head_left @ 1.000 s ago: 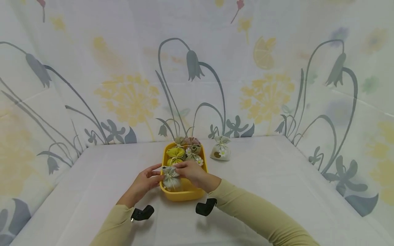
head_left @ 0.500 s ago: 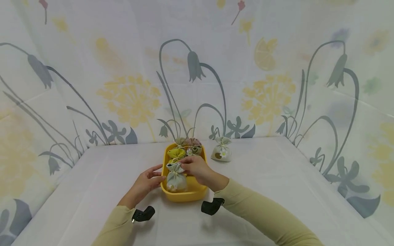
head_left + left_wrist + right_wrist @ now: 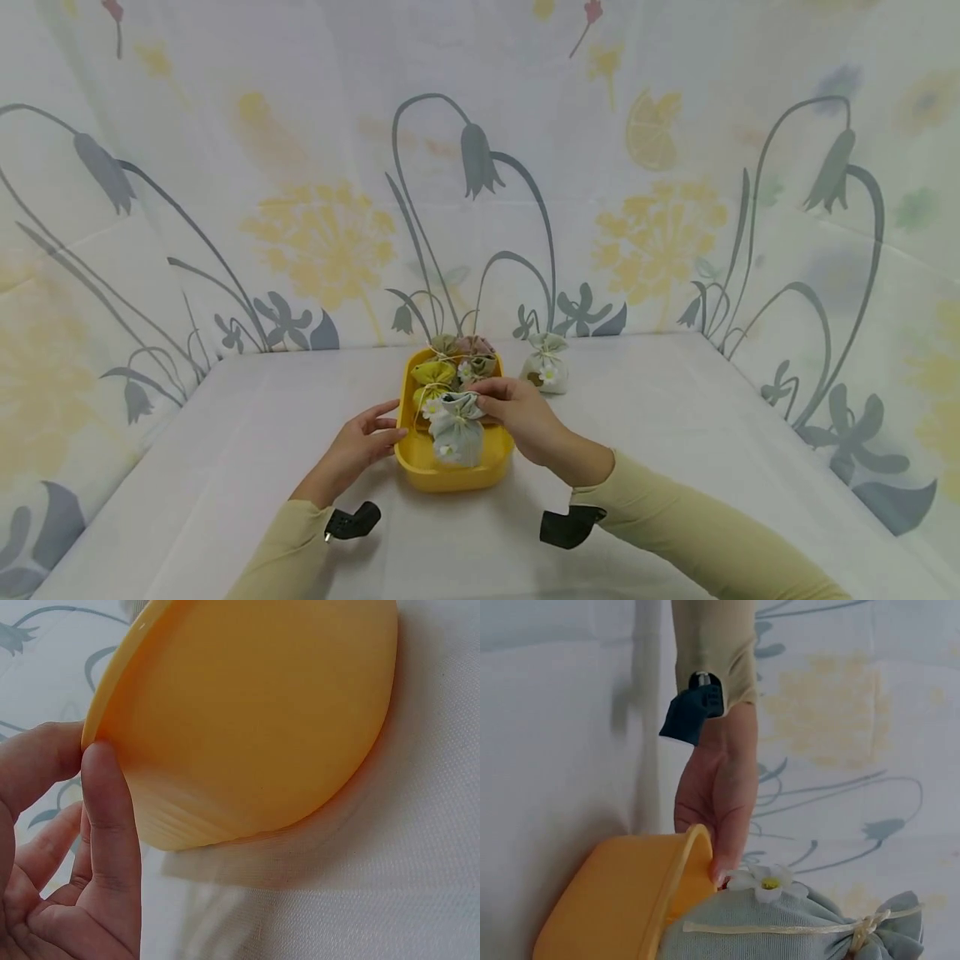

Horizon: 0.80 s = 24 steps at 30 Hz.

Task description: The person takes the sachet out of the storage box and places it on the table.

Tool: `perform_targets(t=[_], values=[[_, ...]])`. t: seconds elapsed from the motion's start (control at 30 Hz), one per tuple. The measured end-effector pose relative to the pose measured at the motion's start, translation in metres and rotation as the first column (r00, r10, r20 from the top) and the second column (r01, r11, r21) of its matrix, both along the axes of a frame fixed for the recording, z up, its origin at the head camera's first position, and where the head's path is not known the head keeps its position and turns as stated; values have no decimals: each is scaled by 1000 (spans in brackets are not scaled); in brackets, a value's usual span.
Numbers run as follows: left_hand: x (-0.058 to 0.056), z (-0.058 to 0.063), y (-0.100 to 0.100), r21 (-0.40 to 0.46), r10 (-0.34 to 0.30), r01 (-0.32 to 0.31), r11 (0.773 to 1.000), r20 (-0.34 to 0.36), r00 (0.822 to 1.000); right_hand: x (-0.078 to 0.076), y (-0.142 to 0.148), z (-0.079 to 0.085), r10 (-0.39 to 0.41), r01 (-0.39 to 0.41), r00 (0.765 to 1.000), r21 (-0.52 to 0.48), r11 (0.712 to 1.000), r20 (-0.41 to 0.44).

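A pale blue-grey drawstring pouch (image 3: pixel 459 437) with a white fabric flower stands tilted over the front part of a yellow tub (image 3: pixel 450 481). By its gathered neck my right hand (image 3: pixel 528 417) pinches it from the right. My left hand (image 3: pixel 363 442) holds the tub's left rim; in the left wrist view the thumb and index finger of that left hand (image 3: pixel 75 847) pinch the tub wall (image 3: pixel 262 712). The right wrist view shows the pouch (image 3: pixel 765 922) close up, its cord tied in a bow, beside the left hand (image 3: pixel 718 795).
Farther back in the tub sit a yellow pouch (image 3: pixel 433 377), a beige one (image 3: pixel 444 347) and a pinkish one (image 3: pixel 475 343), among others. A whitish pouch (image 3: pixel 551 367) with a flower stands on the white tablecloth (image 3: pixel 637 433), right of the tub. A patterned cloth (image 3: pixel 480 217) hangs behind.
My right hand has moved to the right with the blue-grey pouch, shifting it from the tub's left side toward its middle. The left hand stays at the rim.
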<state>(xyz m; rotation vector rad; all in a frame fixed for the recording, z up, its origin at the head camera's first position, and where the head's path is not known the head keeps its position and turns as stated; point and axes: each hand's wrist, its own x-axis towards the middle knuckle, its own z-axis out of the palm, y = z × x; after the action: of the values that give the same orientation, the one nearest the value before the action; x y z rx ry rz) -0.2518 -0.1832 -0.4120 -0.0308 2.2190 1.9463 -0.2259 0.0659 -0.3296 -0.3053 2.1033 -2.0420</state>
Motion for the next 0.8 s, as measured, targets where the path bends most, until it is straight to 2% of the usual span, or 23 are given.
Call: perform_targets(t=[0.23, 0.5, 0.8], values=[[0, 1, 1, -5, 10, -10, 1000, 7, 1000, 6, 25, 5, -62, 61, 997, -31, 998, -34], [1, 0, 0, -4, 11, -11, 1000, 5, 1000, 15, 53, 7, -80, 78, 995, -33, 996, -53], [1, 0, 1, 4, 9, -9, 1000, 6, 1000, 12, 85, 8, -110, 108, 988, -16, 994, -111]])
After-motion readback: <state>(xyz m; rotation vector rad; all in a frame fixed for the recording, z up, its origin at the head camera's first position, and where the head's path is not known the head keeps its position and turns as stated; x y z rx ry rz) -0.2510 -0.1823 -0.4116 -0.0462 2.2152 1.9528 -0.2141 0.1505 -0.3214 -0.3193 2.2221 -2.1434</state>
